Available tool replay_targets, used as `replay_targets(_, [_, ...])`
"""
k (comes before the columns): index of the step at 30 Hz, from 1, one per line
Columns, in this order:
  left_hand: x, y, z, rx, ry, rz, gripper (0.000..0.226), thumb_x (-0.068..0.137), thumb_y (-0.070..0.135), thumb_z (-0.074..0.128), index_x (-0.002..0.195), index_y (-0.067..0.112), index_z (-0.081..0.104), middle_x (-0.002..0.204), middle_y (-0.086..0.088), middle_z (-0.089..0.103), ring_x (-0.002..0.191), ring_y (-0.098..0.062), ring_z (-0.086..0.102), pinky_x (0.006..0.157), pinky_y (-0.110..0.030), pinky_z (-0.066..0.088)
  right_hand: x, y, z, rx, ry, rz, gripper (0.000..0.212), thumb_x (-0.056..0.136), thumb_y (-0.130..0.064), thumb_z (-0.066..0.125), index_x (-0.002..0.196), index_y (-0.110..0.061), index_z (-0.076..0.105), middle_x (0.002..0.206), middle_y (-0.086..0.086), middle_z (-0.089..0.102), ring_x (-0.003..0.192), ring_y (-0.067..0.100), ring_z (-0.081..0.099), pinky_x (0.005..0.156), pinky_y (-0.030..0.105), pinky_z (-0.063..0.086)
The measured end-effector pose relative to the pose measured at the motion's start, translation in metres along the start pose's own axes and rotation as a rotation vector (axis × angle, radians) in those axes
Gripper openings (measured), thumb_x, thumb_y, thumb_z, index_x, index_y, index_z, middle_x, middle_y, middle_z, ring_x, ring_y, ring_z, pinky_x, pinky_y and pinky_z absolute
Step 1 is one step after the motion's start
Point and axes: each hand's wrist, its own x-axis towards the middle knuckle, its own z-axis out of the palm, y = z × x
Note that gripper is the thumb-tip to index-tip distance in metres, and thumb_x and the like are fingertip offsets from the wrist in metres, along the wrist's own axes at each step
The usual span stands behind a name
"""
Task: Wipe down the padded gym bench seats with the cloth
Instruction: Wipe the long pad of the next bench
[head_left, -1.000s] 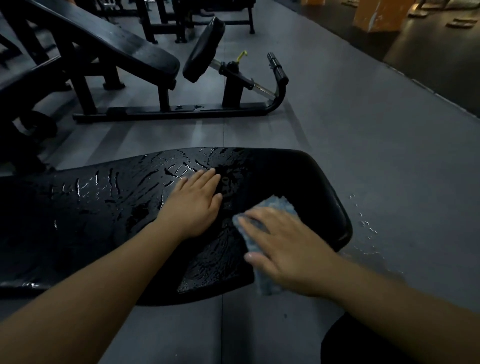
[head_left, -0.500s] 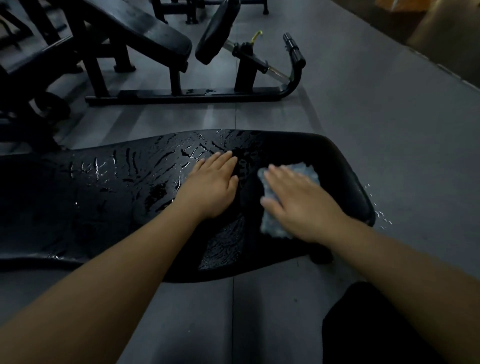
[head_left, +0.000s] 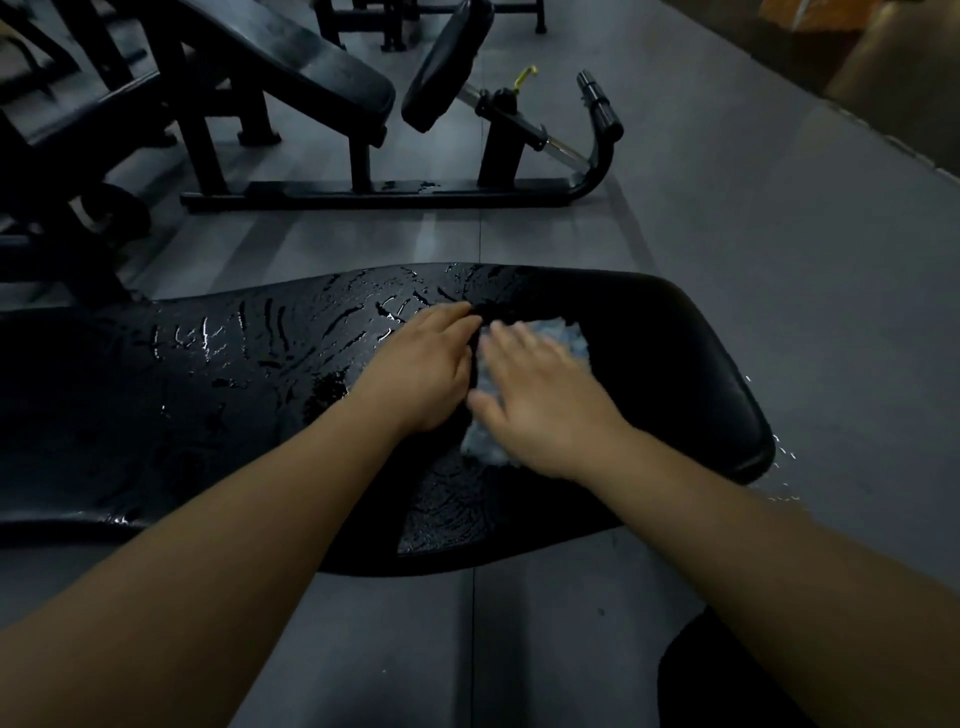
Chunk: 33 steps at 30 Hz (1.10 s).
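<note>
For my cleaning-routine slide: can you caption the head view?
The right hand presses a pale cloth on the wet black bench pad while the left hand rests beside it.

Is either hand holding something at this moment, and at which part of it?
Nothing is gripped. The right hand presses flat on the middle of the cloth, fingers straight; the left hand rests open on the wet bench pad.

Dim, wide-angle warped edges, right hand (head_left: 545, 400) motion-blurred.

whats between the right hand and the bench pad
The pale blue cloth: in the head view it lies flat on the wet bench pad, with the right hand pressing on top.
</note>
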Motion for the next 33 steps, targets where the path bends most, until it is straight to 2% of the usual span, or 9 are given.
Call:
replay_targets(3, [-0.003,-0.001,0.003,0.081,-0.051,-0.116,0.054,0.105,0.036,0.028,0.157,0.022,0.023,0.167,0.002,0.011,0.153,-0.020,0.004,0.123,-0.050,0.004,-0.036,0.012,-0.003,0.034,-0.035,-0.133,0.083,0.090,-0.066,0.007,0.161,-0.022,0.012,0.168,-0.005,0.005,0.154,0.012,0.002,0.123,0.031,-0.002])
replay_targets(5, [-0.003,0.000,0.004,0.101,-0.074,-0.142,0.054,0.105,0.039,0.025,0.157,0.026,0.020,0.167,0.005,0.011,0.153,-0.020,0.006,0.121,-0.056,0.006,-0.012,0.041,-0.005,0.017,-0.017,-0.018,0.074,0.098,-0.062,0.017,0.160,-0.023,0.013,0.168,-0.004,0.008,0.154,0.013,0.005,0.123,0.031,0.002])
replay_targets(9, [0.002,-0.004,0.002,0.134,-0.067,-0.115,0.054,0.102,0.040,0.026,0.155,0.027,0.027,0.164,0.006,0.021,0.151,-0.019,0.017,0.119,-0.054,0.017,0.063,0.037,-0.003,-0.015,0.025,0.194,0.065,0.105,-0.050,0.025,0.160,-0.019,0.013,0.168,0.003,0.009,0.154,0.022,0.008,0.125,0.040,0.008])
replay_targets(12, [0.001,-0.011,-0.003,0.139,-0.010,-0.081,0.062,0.093,0.044,0.020,0.150,0.028,0.036,0.160,0.008,0.032,0.146,-0.016,0.027,0.115,-0.048,0.025,0.048,0.011,0.000,0.006,0.008,0.022,0.061,0.106,-0.045,0.026,0.160,-0.019,0.013,0.168,0.001,0.007,0.154,0.019,0.005,0.124,0.037,0.004])
replay_targets(15, [0.000,-0.014,-0.003,0.117,0.014,-0.103,0.065,0.091,0.046,0.020,0.151,0.025,0.034,0.160,0.006,0.031,0.147,-0.016,0.025,0.118,-0.044,0.022,0.021,0.034,-0.007,0.010,-0.009,-0.071,0.061,0.106,-0.048,0.027,0.160,-0.023,0.012,0.168,-0.004,0.006,0.154,0.014,0.004,0.125,0.035,0.004])
replay_targets(20, [-0.001,-0.013,0.002,0.115,-0.052,-0.201,0.059,0.102,0.045,0.023,0.156,0.024,0.019,0.167,0.004,0.010,0.153,-0.021,0.004,0.120,-0.058,0.004,0.094,0.051,-0.007,-0.033,0.002,0.189,0.062,0.105,-0.048,0.022,0.160,-0.020,0.012,0.168,0.002,0.009,0.154,0.021,0.009,0.125,0.040,0.008])
replay_targets(22, [-0.001,-0.014,0.002,0.095,-0.053,-0.211,0.058,0.102,0.042,0.025,0.156,0.022,0.019,0.167,0.003,0.010,0.153,-0.021,0.006,0.120,-0.058,0.005,0.106,0.032,-0.004,-0.016,0.015,0.163,0.063,0.105,-0.048,0.021,0.160,-0.019,0.012,0.168,0.003,0.009,0.154,0.022,0.008,0.125,0.041,0.007])
replay_targets(26, [0.002,-0.016,0.001,0.080,-0.030,-0.230,0.059,0.101,0.038,0.027,0.156,0.016,0.021,0.167,-0.002,0.011,0.153,-0.020,0.008,0.122,-0.054,0.006,0.067,0.032,-0.001,0.023,-0.013,-0.107,0.059,0.106,-0.048,0.023,0.160,-0.027,0.012,0.167,-0.007,0.007,0.154,0.014,0.004,0.125,0.040,0.006])
replay_targets(33, [0.005,-0.019,0.001,0.118,-0.022,-0.212,0.058,0.099,0.038,0.030,0.152,0.017,0.029,0.165,-0.002,0.020,0.151,-0.021,0.017,0.121,-0.051,0.014,0.133,0.027,-0.005,-0.031,0.037,0.099,0.057,0.106,-0.041,0.025,0.159,-0.020,0.022,0.166,0.001,0.018,0.152,0.022,0.016,0.123,0.042,0.012])
